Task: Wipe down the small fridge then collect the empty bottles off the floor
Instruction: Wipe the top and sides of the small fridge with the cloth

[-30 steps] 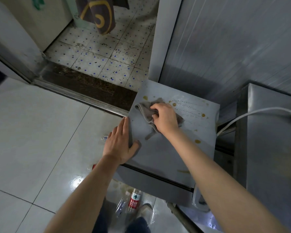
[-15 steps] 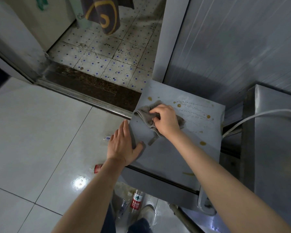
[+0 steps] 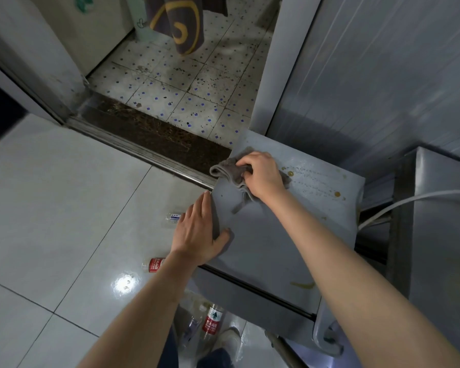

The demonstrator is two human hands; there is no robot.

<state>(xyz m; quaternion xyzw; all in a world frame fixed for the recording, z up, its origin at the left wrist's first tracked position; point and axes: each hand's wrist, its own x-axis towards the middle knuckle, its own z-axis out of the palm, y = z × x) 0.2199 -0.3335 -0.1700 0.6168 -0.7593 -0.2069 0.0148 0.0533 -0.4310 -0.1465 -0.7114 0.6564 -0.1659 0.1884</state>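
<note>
Grey cloth sits bunched under my right hand, whose fingers curl round it and press it onto the far left corner of the small fridge top. My left hand lies flat with fingers straight and together along the left edge of that top, thumb hooked onto the surface.

I count one cloth, one fridge and two hands at work. On the white floor tiles I see four bottles: one clear bottle with a blue and white label just left of my left hand, one red-labelled bottle lying beside my left wrist, one upright red-labelled bottle near my shoe, and a clear bottle touching it on the left. I count about five brownish spots on the fridge top, plus one smear near the front edge. One white cable runs off to the right.

Compared with a second ago, the cloth and my right hand have slid from the middle of the top toward the far left corner, and the spot that showed there is now covered. My left hand has stayed on the same edge.
</note>
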